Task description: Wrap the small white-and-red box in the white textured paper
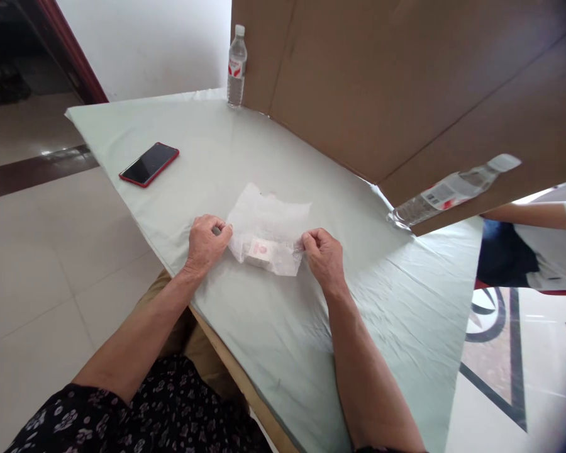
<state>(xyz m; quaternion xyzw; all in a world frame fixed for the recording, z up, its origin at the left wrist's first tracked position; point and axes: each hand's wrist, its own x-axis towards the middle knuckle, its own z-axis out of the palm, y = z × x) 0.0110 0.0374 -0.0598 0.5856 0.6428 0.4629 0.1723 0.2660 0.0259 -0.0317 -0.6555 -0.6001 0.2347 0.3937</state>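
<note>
Pale green tablecloth (382,302) lies under our bubble wrap (271,214). Our left hand (208,243) and right hand (325,256) pinch its sides; between them, the small box (260,250) seems partly covered, the wrap's far part unfolded.

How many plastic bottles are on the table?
2. One clear plastic bottle stands by the cardboard panel's far left end; the other bottle is in front of the panel's near right end. More could be hidden behind the panel.
</note>
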